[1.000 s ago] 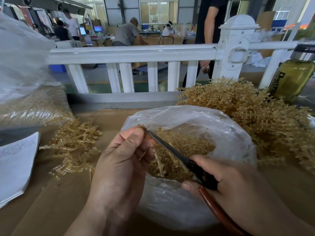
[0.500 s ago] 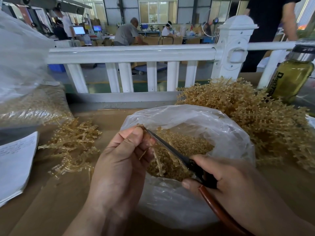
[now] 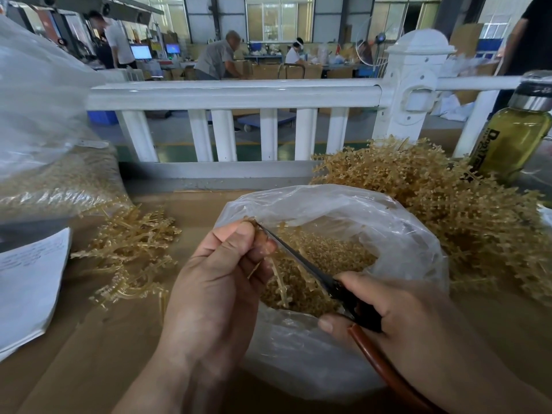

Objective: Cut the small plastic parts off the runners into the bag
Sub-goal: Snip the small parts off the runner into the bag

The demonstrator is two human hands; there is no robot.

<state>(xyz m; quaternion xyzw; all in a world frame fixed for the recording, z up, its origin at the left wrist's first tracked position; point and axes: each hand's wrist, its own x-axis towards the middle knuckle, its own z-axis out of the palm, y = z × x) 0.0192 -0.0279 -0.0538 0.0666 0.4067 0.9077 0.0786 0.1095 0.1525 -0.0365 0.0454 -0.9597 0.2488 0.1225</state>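
left hand: I've got the left hand point(image 3: 215, 288) curled round one runner point(image 3: 279, 282), pinched between thumb and fingers, right over the mouth of the bag point(image 3: 328, 204), so anything snipped off should drop straight in.

right hand: the right hand point(image 3: 418, 321) is wrapped round the handles of the scissors point(image 3: 301, 258). The blades look nearly shut, with the tip at the top of the runner beside my thumb. I can't tell if it's biting plastic.

bag: sits near the front edge of the tabletop point(image 3: 74, 354), mouth rolled open toward me, with the cut parts point(image 3: 328, 258) heaped inside. I reckon it's there so both hands work above it.

runner axis: roughly upright, a bit tilted. The top end pokes out above my thumb and the rest hangs down into the bag.

scissors axis: runs on a diagonal, handles near-right, tip aimed at the far-left corner.

uncut pile point(image 3: 448, 204): toward the far right corner, just beside the bag, easy grabbing for the next one I guess.

stripped runners point(image 3: 128, 252): left of the bag, probably dumped out of the way.
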